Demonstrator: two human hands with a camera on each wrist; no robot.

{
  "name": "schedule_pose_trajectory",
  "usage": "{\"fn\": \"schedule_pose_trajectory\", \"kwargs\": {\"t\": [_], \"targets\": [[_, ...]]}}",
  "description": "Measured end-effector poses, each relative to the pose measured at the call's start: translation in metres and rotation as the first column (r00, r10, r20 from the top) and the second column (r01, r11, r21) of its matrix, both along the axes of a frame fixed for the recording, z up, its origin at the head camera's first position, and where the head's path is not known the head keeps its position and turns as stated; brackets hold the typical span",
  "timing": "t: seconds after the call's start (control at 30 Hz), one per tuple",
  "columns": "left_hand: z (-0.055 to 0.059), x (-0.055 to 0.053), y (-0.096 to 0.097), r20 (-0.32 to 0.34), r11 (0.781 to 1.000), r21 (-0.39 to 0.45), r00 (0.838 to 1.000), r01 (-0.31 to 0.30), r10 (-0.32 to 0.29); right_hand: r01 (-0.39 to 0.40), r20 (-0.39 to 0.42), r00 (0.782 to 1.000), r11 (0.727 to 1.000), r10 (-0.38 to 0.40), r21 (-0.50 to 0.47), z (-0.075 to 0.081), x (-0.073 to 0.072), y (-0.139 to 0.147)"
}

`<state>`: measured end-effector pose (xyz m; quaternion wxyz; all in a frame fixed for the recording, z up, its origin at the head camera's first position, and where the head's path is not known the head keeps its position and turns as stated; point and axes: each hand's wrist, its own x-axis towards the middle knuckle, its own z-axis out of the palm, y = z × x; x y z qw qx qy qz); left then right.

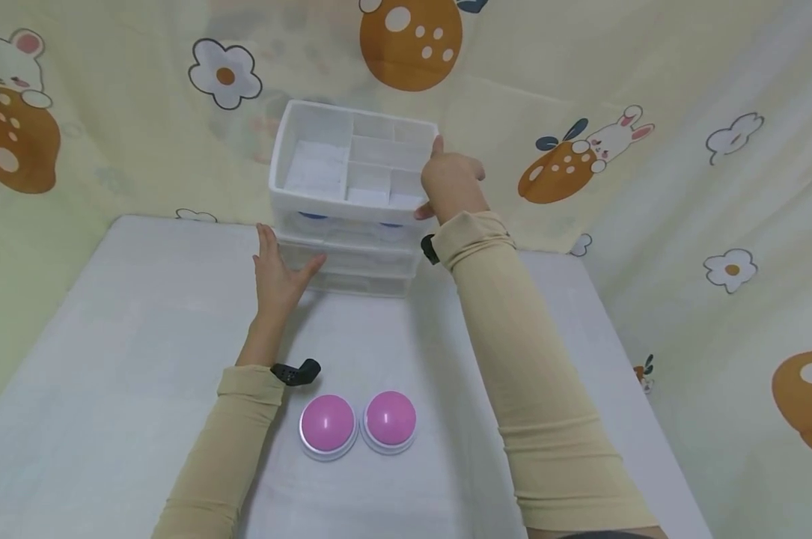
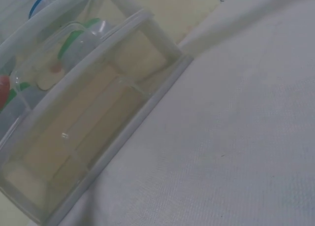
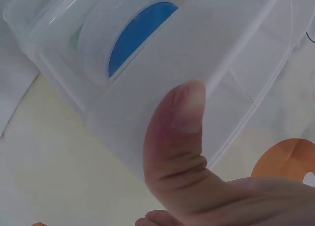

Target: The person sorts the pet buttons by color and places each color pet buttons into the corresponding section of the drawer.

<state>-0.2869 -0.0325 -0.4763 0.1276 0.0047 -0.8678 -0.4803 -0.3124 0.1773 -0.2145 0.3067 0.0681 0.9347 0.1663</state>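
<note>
A white desktop drawer organizer (image 1: 311, 201) stands at the back of the table, its divided top tray uncovered and clear drawers (image 1: 358, 260) stacked below. My left hand (image 1: 279, 277) is at its lower left side, fingers and thumb spread; whether it touches cannot be told. At the upper right corner, my right hand (image 1: 454, 183) rests against the organizer's side. In the right wrist view its thumb (image 3: 179, 122) presses on the plastic near a blue round piece (image 3: 138, 41) inside. The left wrist view shows the bottom drawer (image 2: 93, 122) closely, with green-edged pieces (image 2: 71, 44) in the drawer above.
Two pink dome buttons (image 1: 328, 424) on white bases sit side by side near the front. A patterned curtain (image 1: 143, 135) hangs behind the table and along its sides. The white tabletop (image 1: 156, 322) spreads around the organizer.
</note>
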Motion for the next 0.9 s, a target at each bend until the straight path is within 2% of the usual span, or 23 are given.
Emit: {"fn": "schedule_pose_trajectory", "kwargs": {"t": [0.1, 0.33, 0.5, 0.57, 0.63, 0.67, 0.7, 0.73, 0.77, 0.8, 0.83, 0.87, 0.9], "targets": [[-0.002, -0.002, 0.002, -0.017, 1.000, 0.002, 1.000, -0.011, 0.012, -0.011, -0.027, 1.000, 1.000, 0.011, -0.004, 0.001, 0.001, 0.000], [-0.007, -0.005, 0.005, -0.062, 0.999, 0.020, 0.997, -0.044, 0.045, -0.133, -0.096, 0.986, 0.991, 0.134, 0.023, -0.002, 0.008, 0.006], [-0.004, -0.004, 0.006, -0.077, 0.998, 0.039, 0.995, -0.058, 0.061, -0.151, -0.112, 0.982, 0.988, 0.154, 0.040, 0.004, 0.010, 0.005], [-0.001, -0.002, 0.005, -0.100, 0.995, 0.077, 0.992, -0.069, 0.076, -0.157, -0.120, 0.979, 0.986, 0.162, 0.050, 0.006, 0.011, 0.003], [0.003, 0.002, 0.004, -0.132, 0.983, 0.153, 0.983, -0.104, 0.125, -0.169, -0.141, 0.974, 0.984, 0.175, 0.051, 0.007, 0.012, 0.003], [0.005, 0.004, 0.004, -0.145, 0.967, 0.216, 0.975, -0.134, 0.167, -0.183, -0.153, 0.970, 0.982, 0.188, 0.050, 0.006, 0.013, 0.004], [0.007, 0.008, 0.004, -0.148, 0.939, 0.300, 0.964, -0.169, 0.221, -0.192, -0.163, 0.967, 0.980, 0.196, 0.045, 0.005, 0.013, 0.004], [0.011, 0.011, 0.005, -0.126, 0.894, 0.397, 0.953, -0.206, 0.275, -0.195, -0.169, 0.966, 0.980, 0.198, 0.035, 0.004, 0.013, 0.005], [0.015, 0.015, 0.006, -0.078, 0.822, 0.516, 0.943, -0.239, 0.324, -0.195, -0.174, 0.965, 0.980, 0.197, 0.026, 0.003, 0.014, 0.007], [0.019, 0.018, 0.008, -0.008, 0.719, 0.637, 0.930, -0.278, 0.367, -0.196, -0.173, 0.965, 0.980, 0.198, 0.025, 0.002, 0.014, 0.008], [0.024, 0.022, 0.010, 0.085, 0.580, 0.750, 0.916, -0.317, 0.391, -0.192, -0.163, 0.967, 0.981, 0.194, 0.027, 0.002, 0.014, 0.009], [0.029, 0.025, 0.013, 0.193, 0.412, 0.838, 0.902, -0.357, 0.387, -0.188, -0.154, 0.969, 0.982, 0.191, 0.033, 0.001, 0.014, 0.010], [0.033, 0.028, 0.016, 0.300, 0.231, 0.890, 0.887, -0.392, 0.351, -0.182, -0.146, 0.972, 0.982, 0.186, 0.040, 0.001, 0.014, 0.011]]}}
